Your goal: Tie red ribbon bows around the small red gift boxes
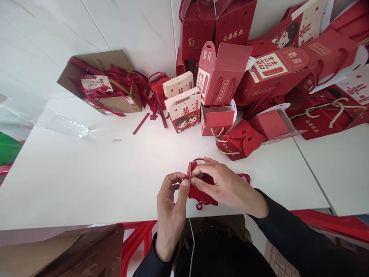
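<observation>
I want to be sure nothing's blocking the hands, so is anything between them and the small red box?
Nothing visible is. The left hand and right hand both touch the small red box directly, at its raised flap. A red carton stands farther back on the white table, not between them.

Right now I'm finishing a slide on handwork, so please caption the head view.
Left hand and right hand hold a small red box on a white table, gift boxes behind.
</observation>
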The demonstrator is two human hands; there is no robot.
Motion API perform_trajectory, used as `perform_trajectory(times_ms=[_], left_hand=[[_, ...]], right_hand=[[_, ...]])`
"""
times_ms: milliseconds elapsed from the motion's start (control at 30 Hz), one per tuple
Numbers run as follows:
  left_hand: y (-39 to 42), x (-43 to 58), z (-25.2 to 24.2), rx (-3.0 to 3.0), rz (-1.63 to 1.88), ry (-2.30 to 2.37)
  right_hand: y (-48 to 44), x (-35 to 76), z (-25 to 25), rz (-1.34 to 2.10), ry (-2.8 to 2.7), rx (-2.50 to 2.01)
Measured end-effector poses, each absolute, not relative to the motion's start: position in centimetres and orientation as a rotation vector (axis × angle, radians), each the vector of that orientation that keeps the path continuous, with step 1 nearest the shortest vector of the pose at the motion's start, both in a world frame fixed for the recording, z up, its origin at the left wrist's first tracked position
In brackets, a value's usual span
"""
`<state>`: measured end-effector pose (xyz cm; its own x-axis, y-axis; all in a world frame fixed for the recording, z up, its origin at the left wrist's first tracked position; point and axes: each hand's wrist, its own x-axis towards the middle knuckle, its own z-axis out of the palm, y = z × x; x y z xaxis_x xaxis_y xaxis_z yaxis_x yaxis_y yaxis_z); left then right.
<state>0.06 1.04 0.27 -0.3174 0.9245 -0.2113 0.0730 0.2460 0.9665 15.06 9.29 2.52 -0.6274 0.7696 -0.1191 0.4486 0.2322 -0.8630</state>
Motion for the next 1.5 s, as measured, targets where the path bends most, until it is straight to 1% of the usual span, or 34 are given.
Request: perform_trajectory(times_ms=[133, 367, 567, 667, 733, 800, 833, 900, 967, 1067, 1233, 1300, 1367, 1433, 1500], left_hand=[[1.2, 0.1, 0.1, 0.949, 1.220, 1.596], [1.0, -1.4, 0.0, 0.639, 1.309, 1.527], [2.3, -8.6, -0.7, 0.529, 1.492, 1.831], [2.5, -11.8, -1.2, 0.469, 1.518, 1.997], [1.9, -12.4, -1.2, 0.557, 1.485, 2.183], [1.0, -11.5, -0.8, 0.728, 1.325, 2.285], [0.5, -10.6, -0.7, 0.820, 1.195, 2.253], [-0.2, -8.2, -0.4, 0.970, 0.918, 2.012], [-0.3, -5.6, -0.5, 1.093, 0.769, 1.805], [0.9, -2.5, -1.1, 1.178, 0.828, 1.700], [3.4, -0.3, -1.8, 1.203, 0.975, 1.500], [3.7, 0.0, -1.9, 1.190, 1.036, 1.566], [3.6, 0.1, -1.9, 1.127, 1.072, 1.761], [3.2, -0.1, -1.8, 1.067, 1.042, 1.901], [3.0, -0.3, -1.5, 1.077, 0.964, 1.865]], right_hand=[[8.6, 15.4, 2.5, 1.285, -2.211, -1.136], [6.8, 16.8, 0.9, 1.021, -2.285, -1.202], [6.5, 18.1, 0.8, 1.005, -2.213, -1.234], [6.0, 19.4, 1.1, 1.034, -2.133, -1.285], [5.5, 20.5, 1.1, 1.065, -2.069, -1.369], [5.0, 21.4, 1.1, 1.123, -1.997, -1.477], [4.8, 21.8, 1.0, 1.154, -1.962, -1.523], [4.4, 22.3, 0.8, 1.191, -1.891, -1.593], [4.0, 22.5, 0.5, 1.178, -1.824, -1.652], [3.6, 22.5, 0.1, 1.215, -1.766, -1.752], [3.4, 22.1, -0.2, 1.418, -1.804, -1.711], [3.5, 22.0, -0.1, 1.456, -1.824, -1.725], [3.6, 22.3, 0.3, 1.434, -1.864, -1.735], [3.7, 22.7, 0.9, 1.375, -1.884, -1.724], [3.5, 23.2, 1.5, 1.348, -1.850, -1.729]])
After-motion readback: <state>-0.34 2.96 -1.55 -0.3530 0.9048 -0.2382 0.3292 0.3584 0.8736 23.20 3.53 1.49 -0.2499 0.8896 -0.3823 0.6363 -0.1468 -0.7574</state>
